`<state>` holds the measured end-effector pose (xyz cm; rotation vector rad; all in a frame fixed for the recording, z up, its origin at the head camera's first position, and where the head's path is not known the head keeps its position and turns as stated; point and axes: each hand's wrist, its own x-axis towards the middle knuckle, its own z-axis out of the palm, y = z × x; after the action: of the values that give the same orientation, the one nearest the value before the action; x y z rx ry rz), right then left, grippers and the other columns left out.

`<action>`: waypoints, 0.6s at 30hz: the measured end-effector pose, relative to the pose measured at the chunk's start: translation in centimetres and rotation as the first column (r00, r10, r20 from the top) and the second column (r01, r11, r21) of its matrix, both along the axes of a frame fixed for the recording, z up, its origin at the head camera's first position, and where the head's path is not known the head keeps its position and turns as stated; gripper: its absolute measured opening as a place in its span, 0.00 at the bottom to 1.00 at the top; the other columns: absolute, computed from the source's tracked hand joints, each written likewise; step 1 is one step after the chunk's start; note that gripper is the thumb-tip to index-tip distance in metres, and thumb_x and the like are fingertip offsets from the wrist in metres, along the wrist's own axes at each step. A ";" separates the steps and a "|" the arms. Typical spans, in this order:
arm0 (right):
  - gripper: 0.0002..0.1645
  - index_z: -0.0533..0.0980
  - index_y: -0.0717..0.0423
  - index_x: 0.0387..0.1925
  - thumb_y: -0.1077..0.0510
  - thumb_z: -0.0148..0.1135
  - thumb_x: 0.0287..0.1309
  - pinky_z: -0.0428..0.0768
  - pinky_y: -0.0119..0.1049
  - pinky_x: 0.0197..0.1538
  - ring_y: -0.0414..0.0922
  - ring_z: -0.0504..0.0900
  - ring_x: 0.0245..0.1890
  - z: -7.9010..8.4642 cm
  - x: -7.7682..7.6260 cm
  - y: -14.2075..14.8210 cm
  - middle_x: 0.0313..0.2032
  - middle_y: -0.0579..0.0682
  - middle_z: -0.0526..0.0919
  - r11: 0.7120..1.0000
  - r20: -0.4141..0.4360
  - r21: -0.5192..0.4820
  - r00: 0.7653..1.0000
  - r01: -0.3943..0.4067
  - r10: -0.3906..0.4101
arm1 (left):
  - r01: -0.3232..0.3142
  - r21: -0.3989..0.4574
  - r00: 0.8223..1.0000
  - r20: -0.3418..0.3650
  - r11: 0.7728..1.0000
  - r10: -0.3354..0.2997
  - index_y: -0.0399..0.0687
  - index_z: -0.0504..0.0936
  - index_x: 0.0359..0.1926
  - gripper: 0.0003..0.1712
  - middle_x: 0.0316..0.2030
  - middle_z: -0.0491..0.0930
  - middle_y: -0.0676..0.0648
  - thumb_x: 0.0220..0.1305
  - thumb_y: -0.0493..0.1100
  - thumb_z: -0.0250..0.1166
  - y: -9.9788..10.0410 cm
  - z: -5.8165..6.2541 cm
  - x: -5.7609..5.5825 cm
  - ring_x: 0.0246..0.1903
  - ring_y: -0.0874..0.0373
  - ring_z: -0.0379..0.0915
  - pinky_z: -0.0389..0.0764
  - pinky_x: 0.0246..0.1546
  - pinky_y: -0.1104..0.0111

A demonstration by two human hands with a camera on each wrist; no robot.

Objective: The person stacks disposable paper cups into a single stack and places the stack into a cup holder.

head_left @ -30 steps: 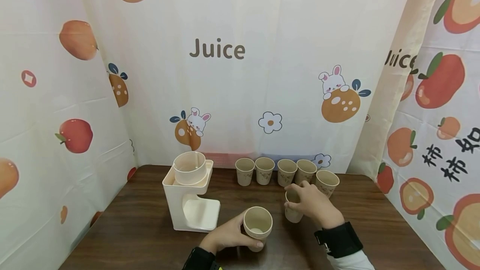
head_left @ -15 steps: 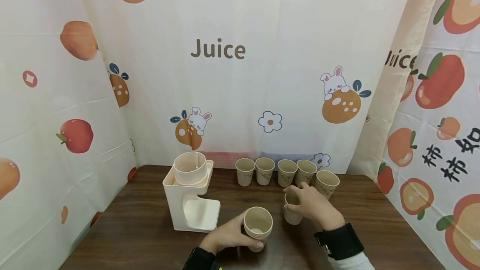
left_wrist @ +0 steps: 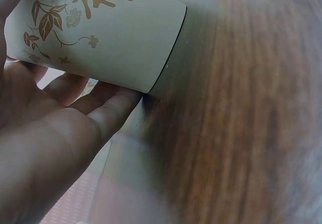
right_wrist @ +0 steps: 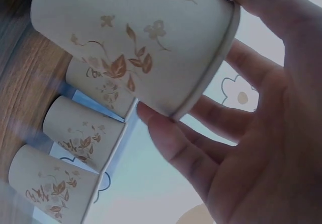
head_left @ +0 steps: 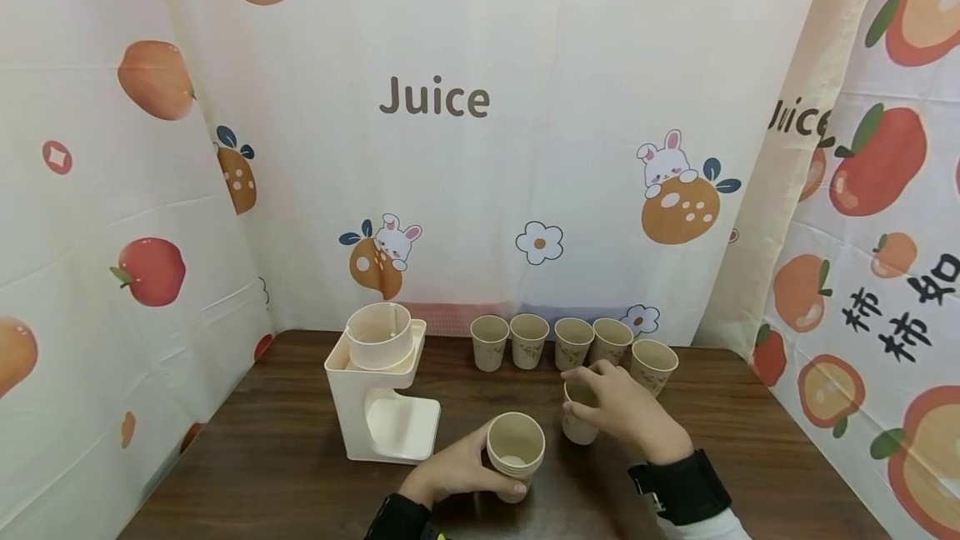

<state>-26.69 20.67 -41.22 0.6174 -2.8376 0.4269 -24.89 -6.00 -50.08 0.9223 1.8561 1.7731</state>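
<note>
My left hand (head_left: 465, 465) grips a stack of nested beige paper cups (head_left: 515, 444) at the front middle of the table. In the left wrist view its fingers curl round the printed lowest cup (left_wrist: 100, 38), whose base is right at the wood. My right hand (head_left: 626, 407) pinches another beige paper cup (head_left: 579, 415) near its rim, to the right of the stack. The right wrist view shows this cup (right_wrist: 146, 43) with brown leaf prints, thumb and fingers at its rim. The two hands are a short gap apart.
Several paper cups stand in a row at the back, among them one at the left end (head_left: 489, 344) and one at the right end (head_left: 655, 365). A cream juicer-shaped stand (head_left: 356, 407) with a round bowl (head_left: 378, 338) on top stands left on the wooden table (head_left: 285, 440).
My right hand has shifted slightly left with its cup, toward the stack. The left hand holds the stack in the same place.
</note>
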 end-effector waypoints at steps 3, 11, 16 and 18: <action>0.23 0.76 0.36 0.51 0.40 0.64 0.53 0.76 0.50 0.44 0.50 0.73 0.47 0.3 0.2 -0.1 0.45 0.51 0.75 0.999 -0.026 -0.029 0.999 -0.026 0.025 | -0.002 0.002 1.000 0.002 1.000 0.002 0.62 0.63 0.63 0.42 0.57 0.71 0.38 0.48 0.40 0.73 0.0 0.0 0.0 0.56 0.43 0.64 0.65 0.57 0.57; 0.23 0.75 0.35 0.52 0.41 0.63 0.54 0.76 0.51 0.46 0.50 0.72 0.49 1.4 0.7 -0.4 0.47 0.51 0.76 0.994 -0.113 -0.049 0.989 -0.102 0.096 | -0.001 0.005 1.000 0.003 1.000 0.001 0.60 0.63 0.63 0.42 0.57 0.71 0.37 0.48 0.40 0.73 0.0 0.0 0.0 0.55 0.43 0.65 0.66 0.57 0.57; 0.23 0.75 0.35 0.53 0.41 0.63 0.54 0.76 0.50 0.46 0.50 0.72 0.49 2.3 1.3 -0.7 0.48 0.52 0.76 0.989 -0.163 -0.047 0.978 -0.143 0.134 | -0.003 -0.001 1.000 0.005 1.000 0.003 0.62 0.63 0.63 0.42 0.56 0.72 0.39 0.49 0.40 0.73 0.0 0.0 -0.1 0.55 0.44 0.65 0.66 0.56 0.58; 0.23 0.75 0.34 0.53 0.42 0.63 0.55 0.76 0.50 0.46 0.49 0.72 0.49 2.7 1.6 -0.9 0.48 0.52 0.76 0.987 -0.174 -0.049 0.975 -0.152 0.141 | 0.002 0.003 1.000 0.005 1.000 -0.002 0.62 0.63 0.63 0.41 0.56 0.71 0.39 0.49 0.40 0.73 -0.1 -0.1 -0.1 0.55 0.44 0.65 0.67 0.56 0.57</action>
<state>-25.05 19.80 -38.57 0.8136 -2.6179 0.4609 -25.02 -6.05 -50.14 0.9192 1.8500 1.7757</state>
